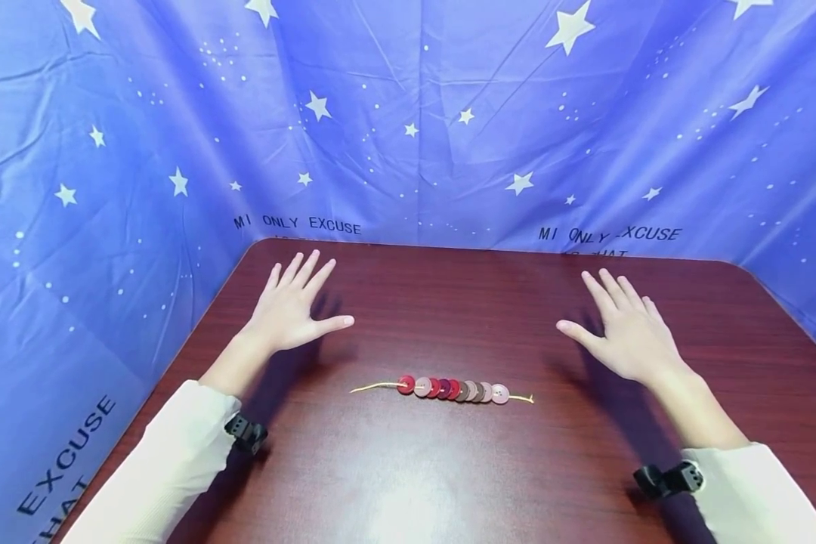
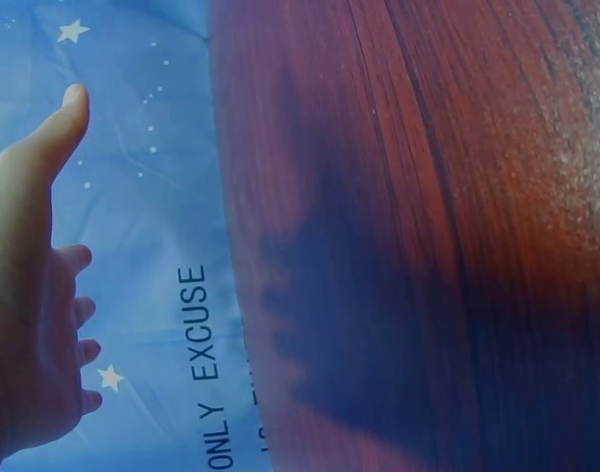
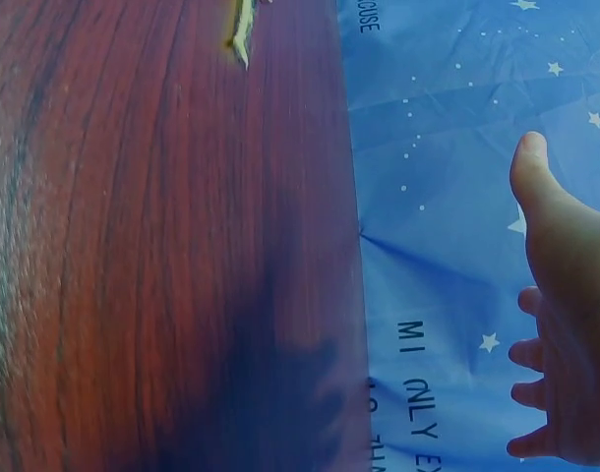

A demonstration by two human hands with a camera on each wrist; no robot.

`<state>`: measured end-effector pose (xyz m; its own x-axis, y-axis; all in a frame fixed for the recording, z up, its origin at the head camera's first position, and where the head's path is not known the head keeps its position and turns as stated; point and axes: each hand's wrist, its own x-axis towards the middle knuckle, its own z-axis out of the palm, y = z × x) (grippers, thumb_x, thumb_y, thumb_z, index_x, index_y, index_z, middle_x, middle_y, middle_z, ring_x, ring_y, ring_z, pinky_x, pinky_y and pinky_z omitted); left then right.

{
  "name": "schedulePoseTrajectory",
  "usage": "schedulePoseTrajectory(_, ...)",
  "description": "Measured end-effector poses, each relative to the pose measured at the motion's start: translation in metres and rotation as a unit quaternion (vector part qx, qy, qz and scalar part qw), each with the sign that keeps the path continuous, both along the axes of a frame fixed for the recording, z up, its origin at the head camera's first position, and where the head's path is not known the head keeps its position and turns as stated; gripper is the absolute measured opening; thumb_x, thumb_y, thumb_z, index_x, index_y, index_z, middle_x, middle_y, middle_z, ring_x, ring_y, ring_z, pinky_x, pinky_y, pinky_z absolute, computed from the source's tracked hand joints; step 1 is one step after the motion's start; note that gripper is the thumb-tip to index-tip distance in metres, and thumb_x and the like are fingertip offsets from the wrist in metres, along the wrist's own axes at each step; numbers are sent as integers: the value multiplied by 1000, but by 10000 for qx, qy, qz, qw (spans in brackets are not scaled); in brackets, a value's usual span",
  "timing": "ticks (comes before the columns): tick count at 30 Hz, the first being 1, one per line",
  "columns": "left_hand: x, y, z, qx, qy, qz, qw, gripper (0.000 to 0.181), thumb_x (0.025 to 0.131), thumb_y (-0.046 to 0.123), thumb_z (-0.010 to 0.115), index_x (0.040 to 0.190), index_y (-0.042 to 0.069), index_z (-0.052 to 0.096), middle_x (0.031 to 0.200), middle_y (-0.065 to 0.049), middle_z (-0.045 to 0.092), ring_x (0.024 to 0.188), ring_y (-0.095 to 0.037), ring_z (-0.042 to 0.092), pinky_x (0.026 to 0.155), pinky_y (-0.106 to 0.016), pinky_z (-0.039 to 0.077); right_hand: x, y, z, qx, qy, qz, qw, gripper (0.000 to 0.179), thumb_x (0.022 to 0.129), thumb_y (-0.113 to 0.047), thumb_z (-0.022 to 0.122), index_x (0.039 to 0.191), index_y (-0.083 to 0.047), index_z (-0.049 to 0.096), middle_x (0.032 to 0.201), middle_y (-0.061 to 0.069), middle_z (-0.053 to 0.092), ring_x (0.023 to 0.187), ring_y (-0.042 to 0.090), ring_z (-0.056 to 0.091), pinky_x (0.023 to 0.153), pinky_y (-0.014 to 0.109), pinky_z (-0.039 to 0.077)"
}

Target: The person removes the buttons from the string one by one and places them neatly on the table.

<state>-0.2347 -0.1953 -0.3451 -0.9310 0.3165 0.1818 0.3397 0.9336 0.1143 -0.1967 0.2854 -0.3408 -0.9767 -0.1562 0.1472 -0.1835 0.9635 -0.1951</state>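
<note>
Your left hand point(image 1: 288, 313) and right hand point(image 1: 631, 336) are both spread above the counter point(image 1: 449, 317), holding nothing, while nearer to you, between them, lies the row of buttons point(image 1: 445, 389), and these could slide off their yellow cord point(image 1: 381, 384) if you lift one end and the other has no firm knot.
</note>
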Motion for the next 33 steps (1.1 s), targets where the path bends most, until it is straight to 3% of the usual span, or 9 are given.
schedulePoseTrajectory(18,3,9,6,54,-67,-59,9999,94,81,70,55,153,18,25,161,-11,20,150,-37,14,120,-61,6,2,-10,0,-357,68,439,9984,86,91,-59,52,154,-10,19,158,24,19,143,47,20,111,65,22)
schedulePoseTrajectory(26,2,11,-1,104,-138,-279,9995,90,81,70,55,151,20,29,159,-9,28,148,-33,22,120,-59,12,5,-24,2,-1241,489,816,9877,72,90,-45,62,144,-4,38,147,24,41,136,45,33,109,61,28)
schedulePoseTrajectory(33,3,10,-4,447,-116,-589,9972,83,83,64,58,148,18,36,152,-9,41,140,-32,37,117,-55,24,7,-36,-6,-1247,563,1031,9852,62,91,-40,64,136,-1,47,137,21,52,130,42,42,106,57,33)
